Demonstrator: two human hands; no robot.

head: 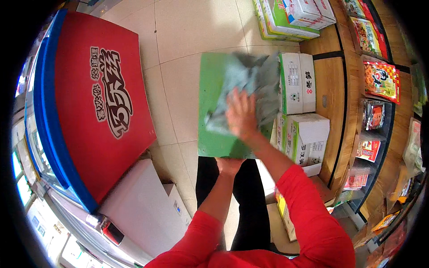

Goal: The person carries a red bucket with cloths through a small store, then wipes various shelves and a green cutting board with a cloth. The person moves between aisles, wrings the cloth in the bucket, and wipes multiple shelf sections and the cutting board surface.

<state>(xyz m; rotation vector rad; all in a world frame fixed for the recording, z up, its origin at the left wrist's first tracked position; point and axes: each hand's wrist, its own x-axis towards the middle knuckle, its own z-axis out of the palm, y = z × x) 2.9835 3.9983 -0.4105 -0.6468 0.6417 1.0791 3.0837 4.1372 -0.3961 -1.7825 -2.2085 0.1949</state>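
Observation:
A flat green panel [214, 90], perhaps the face of a box, is held up in front of my legs. My left hand [229, 164] grips its near edge from below, with the fingers hidden underneath. On top of the panel lies a crumpled grey cloth [261, 80], blurred by motion. My right hand [241, 114] presses down on the cloth with its fingers spread. The cloth covers the right part of the panel and reaches its far right corner.
Stacked cartons [296, 83] stand close on the right, before wooden shelving [330, 87] with packaged foods [380, 80]. More cartons [291, 20] lie ahead. On the left are a red-sided chest freezer [127, 67] and a white cabinet [140, 194]. Tiled floor [174, 77] runs between.

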